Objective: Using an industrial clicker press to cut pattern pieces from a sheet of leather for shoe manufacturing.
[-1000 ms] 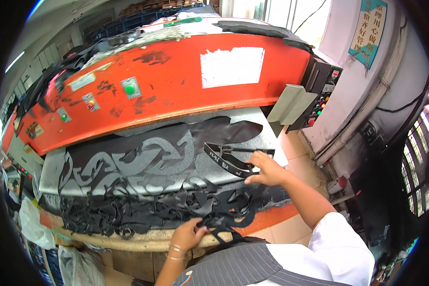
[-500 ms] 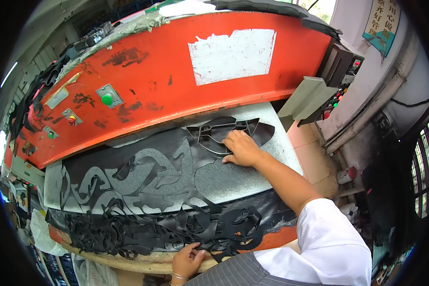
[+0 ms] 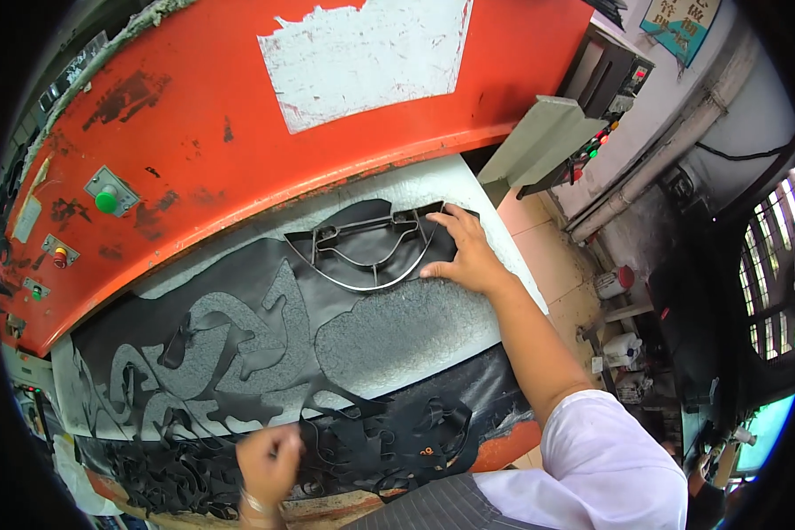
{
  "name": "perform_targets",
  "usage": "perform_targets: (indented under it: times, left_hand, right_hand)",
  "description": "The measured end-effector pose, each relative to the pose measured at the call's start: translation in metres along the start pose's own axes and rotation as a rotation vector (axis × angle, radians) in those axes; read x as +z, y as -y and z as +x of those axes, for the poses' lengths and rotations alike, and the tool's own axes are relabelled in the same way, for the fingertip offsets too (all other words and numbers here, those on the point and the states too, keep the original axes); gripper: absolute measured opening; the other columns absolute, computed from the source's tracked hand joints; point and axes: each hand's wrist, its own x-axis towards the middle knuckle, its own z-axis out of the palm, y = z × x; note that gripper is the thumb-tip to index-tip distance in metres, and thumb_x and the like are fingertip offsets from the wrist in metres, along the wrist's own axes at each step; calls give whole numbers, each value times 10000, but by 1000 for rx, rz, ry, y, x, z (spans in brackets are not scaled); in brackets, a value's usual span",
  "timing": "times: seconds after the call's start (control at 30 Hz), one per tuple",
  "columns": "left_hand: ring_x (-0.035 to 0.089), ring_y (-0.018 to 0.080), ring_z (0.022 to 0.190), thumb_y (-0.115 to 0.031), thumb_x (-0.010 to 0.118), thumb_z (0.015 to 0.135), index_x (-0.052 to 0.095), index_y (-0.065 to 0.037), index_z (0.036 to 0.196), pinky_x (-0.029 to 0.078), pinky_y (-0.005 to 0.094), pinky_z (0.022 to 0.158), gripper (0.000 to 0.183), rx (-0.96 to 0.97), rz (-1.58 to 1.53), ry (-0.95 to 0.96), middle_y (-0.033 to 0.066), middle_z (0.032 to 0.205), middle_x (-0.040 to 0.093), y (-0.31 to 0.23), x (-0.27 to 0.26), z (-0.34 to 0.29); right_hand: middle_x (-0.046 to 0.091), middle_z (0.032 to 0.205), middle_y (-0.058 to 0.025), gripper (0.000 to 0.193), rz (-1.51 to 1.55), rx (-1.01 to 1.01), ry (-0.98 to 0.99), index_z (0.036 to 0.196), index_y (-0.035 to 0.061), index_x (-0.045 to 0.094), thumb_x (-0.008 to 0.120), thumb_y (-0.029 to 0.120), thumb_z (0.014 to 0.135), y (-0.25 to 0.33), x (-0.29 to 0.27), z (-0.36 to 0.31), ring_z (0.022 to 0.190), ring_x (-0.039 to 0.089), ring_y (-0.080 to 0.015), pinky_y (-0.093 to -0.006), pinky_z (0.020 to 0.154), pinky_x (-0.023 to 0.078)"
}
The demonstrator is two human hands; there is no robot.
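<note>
A curved metal cutting die (image 3: 374, 274) lies on a sheet of black leather (image 3: 230, 263) at the back right of the pale cutting board (image 3: 526, 296). My right hand (image 3: 470, 253) rests at the die's right end with thumb and fingers apart. Its fingertips touch the corner, and the thumb lies by the curved edge. Holes of cut-out shapes in the leather's left part show the grey board beneath. My left hand (image 3: 269, 461) hovers over the black leather scraps (image 3: 181, 477) at the front edge, fingers curled and slightly blurred; nothing shows in it.
Behind the board rises the orange machine front (image 3: 203, 106), with a green button (image 3: 106, 201) and a red button (image 3: 59, 256) on its left. A grey metal guard (image 3: 539, 141) stands at the right. A tiled floor (image 3: 539, 230) lies beyond the board's right edge.
My right hand has shifted from the die's middle to its right end and spread. My left hand has moved left and up off the front edge, curling. The view has tilted and come closer.
</note>
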Motion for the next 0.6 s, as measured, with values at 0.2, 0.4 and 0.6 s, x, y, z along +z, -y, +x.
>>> perform_targets:
  times: [0.2,0.4,0.6]
  left_hand:
    - [537,339,1180,-168,729,786,418,-23,1390,412,396,1015,694,318,237,-98,212,1254,558,32,36,198]
    - [418,299,1343,-111,677,807,313,29,1448,321,357,1093,750,204,213,-77,262,1404,452,32,60,269]
    - [467,255,1299,-16,595,782,372,24,1413,350,322,1068,671,223,111,-96,195,1368,508,18,76,285]
  right_hand:
    - [425,1401,-265,663,-151,17,-21,1184,146,587,840,420,637,-1,13,7,1329,363,-415,-479,1091,299]
    - [517,1315,-252,586,-202,-31,-132,1048,126,609,836,428,600,-4,18,11,1283,426,-403,-464,1054,337]
    - [544,1282,-224,567,-101,9,-189,1020,119,611,863,350,568,-12,15,13,1256,442,-394,-462,1035,359]
